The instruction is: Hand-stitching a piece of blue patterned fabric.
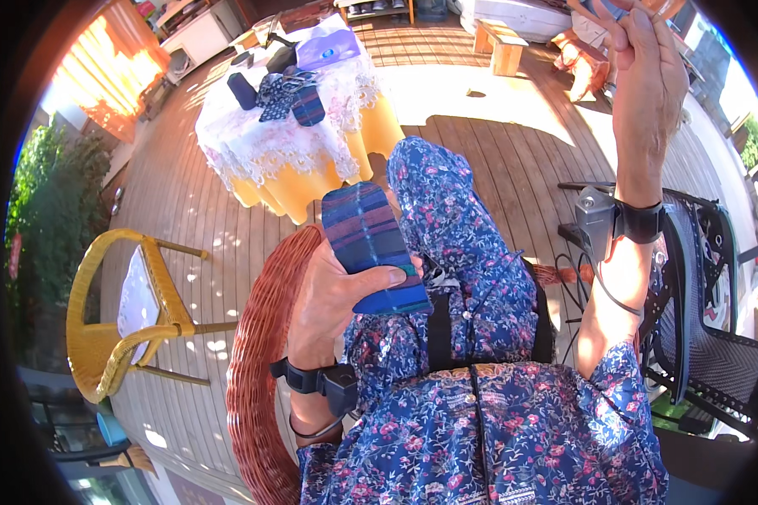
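Note:
My left hand (331, 287) grips a dark blue striped cloth piece (372, 233), rounded at its far end, with the thumb lying across its face. A pale line runs lengthwise down the middle of the cloth. My right hand (647, 88) is raised far up at the right, well away from the cloth. Its thumb and fingers are drawn close together at the picture's top edge; whether anything thin is between them cannot be made out. Under the cloth is my lap, covered by blue floral clothing (455, 252).
A round table with a lace cloth (227, 136) stands ahead, bearing a similar striped piece (308, 106), patterned fabric (275, 95) and a purple tissue pack (328, 49). A yellow wicker chair (158, 315) is at left, a black mesh chair (720, 353) at right. Another person (587, 28) sits beyond.

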Tool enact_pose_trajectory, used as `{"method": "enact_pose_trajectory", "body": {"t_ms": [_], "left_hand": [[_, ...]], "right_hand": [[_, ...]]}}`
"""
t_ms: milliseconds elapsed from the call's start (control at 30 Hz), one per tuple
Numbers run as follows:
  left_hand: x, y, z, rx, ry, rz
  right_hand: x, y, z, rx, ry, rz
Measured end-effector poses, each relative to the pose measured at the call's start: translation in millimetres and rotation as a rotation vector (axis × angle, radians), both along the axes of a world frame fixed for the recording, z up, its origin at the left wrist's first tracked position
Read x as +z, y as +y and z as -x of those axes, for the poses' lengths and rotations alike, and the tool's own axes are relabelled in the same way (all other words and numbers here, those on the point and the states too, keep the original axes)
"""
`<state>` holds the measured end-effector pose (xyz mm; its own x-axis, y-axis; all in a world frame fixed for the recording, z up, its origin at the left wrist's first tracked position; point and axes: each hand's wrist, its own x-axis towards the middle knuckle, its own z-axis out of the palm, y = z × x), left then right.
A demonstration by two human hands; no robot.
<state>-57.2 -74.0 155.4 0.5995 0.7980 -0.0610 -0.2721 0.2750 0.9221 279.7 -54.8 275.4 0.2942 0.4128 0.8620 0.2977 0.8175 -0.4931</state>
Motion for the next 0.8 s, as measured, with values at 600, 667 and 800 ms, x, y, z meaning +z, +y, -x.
{"method": "enact_pose_trajectory", "body": {"t_ms": [600, 667, 800], "left_hand": [[-19, 13, 6, -0.195, 0.144, -0.070], [-14, 13, 5, -0.159, 0.129, -0.057], [-13, 20, -6, 0.135, -0.149, 0.038]], "right_hand": [[5, 24, -40, -1.012, -0.603, -0.104], [-2, 20, -18, -0.617, -0.186, 0.205], [-37, 8, 4, -0.293, -0.109, 0.457]]}}
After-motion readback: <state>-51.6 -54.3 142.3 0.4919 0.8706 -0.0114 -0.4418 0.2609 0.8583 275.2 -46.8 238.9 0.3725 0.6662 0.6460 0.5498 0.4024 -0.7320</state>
